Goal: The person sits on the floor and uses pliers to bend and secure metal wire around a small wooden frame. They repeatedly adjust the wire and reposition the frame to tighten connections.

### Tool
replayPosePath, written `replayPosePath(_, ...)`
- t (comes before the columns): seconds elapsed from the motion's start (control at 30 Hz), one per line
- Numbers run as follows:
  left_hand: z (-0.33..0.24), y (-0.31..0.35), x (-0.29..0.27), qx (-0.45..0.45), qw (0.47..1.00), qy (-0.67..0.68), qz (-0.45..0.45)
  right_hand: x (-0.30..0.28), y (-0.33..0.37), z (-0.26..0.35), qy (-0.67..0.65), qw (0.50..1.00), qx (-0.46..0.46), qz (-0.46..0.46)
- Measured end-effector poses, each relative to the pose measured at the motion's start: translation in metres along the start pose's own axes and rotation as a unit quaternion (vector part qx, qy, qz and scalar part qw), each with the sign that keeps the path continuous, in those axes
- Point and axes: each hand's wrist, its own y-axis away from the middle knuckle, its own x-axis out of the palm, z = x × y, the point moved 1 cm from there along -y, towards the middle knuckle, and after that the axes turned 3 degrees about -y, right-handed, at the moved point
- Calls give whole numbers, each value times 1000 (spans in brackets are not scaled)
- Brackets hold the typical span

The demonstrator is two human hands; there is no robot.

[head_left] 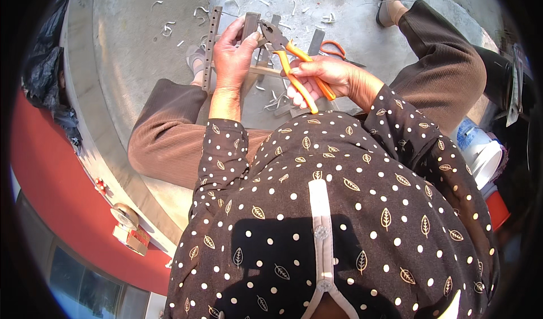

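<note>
Between knees (141, 141), left hand (233, 64) grips one seemingly metal bar (251, 25), right hand (329, 74) one pair of pliers (284, 63).

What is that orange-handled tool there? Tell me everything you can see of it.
It is a pair of pliers: a dark, metal-looking head with a pivot, and two long, smooth orange grips that look like plastic or rubber. The handles are spread apart, held in the right hand, with the fingers partly around them. The pliers slant, head up and to the left in the view, close to the left hand's thumb. Whether the tips touch anything is unclear.
</note>
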Motion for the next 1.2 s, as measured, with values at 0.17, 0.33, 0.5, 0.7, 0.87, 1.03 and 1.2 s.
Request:
replayPosePath(0.17,-1,2,1,-8,999,23,21,10,4,-8,-127,986,8,111)
replayPosePath(0.33,-1,3,0,-7,1000,2,13,25,4,-6,162,973,-23,-161)
replayPosePath(0.5,-3,6,2,-20,1000,-7,20,17,22,12,222,958,-33,-179)
replayPosePath(0.7,2,11,6,-15,999,17,40,8,24,2,58,997,-14,-44)
replayPosePath(0.87,2,12,6,-12,999,2,43,4,24,4,5,1000,-2,-16)
replayPosePath(1.03,3,7,1,-24,999,26,22,13,29,18,175,974,49,-135)
replayPosePath(1.2,14,1,-12,-19,1000,23,-2,15,50,29,353,925,6,-144)
